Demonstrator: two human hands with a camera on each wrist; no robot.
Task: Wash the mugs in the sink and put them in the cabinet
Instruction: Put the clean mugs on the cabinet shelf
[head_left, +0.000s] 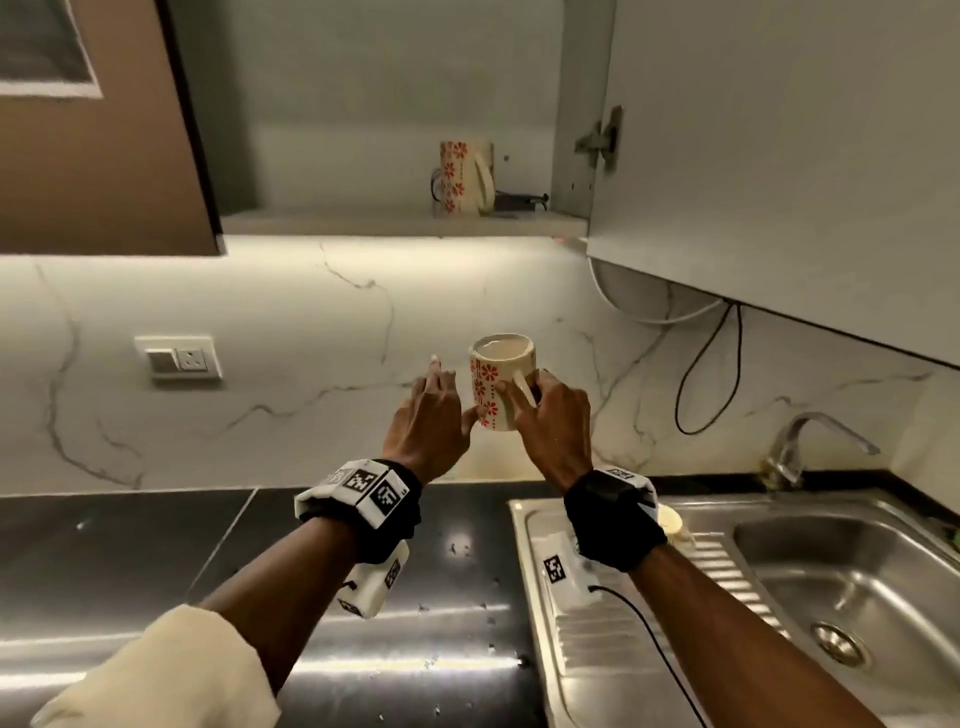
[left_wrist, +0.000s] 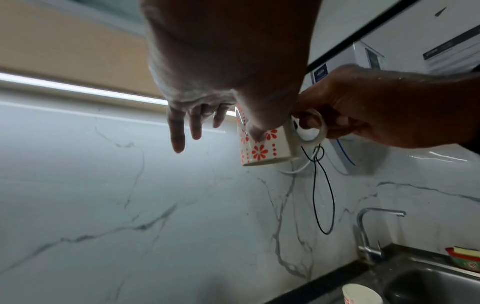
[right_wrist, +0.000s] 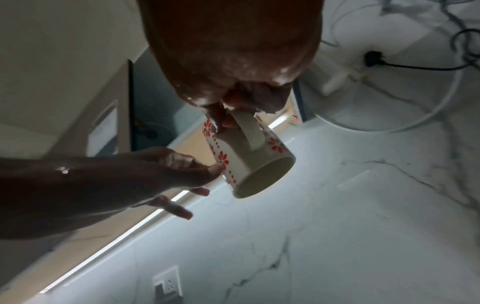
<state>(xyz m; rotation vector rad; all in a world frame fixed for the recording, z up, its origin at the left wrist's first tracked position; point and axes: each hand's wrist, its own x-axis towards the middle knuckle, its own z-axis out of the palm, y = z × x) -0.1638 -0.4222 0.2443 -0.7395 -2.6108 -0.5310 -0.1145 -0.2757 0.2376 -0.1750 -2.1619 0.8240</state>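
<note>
A white mug with red flowers (head_left: 498, 384) hangs in the air before the marble wall, its mouth turned down in the right wrist view (right_wrist: 249, 162). My right hand (head_left: 530, 395) grips its handle. My left hand (head_left: 457, 387) is beside it on the left, thumb touching the mug's side (left_wrist: 262, 150), the other fingers straight and off it. A second flowered mug (head_left: 460, 176) stands on the shelf (head_left: 363, 223) of the open upper cabinet. A third mug (left_wrist: 361, 294) sits on the draining board beside the sink (head_left: 857, 561), partly hidden behind my right wrist in the head view.
The open cabinet door (head_left: 779, 156) hangs above the sink at right. Loose cables (head_left: 711, 374) dangle down the wall near the faucet (head_left: 800, 447). A wall socket (head_left: 179, 358) is at left. A sponge dish (left_wrist: 465, 259) stands by the basin. Steel counter (head_left: 156, 571) lies below.
</note>
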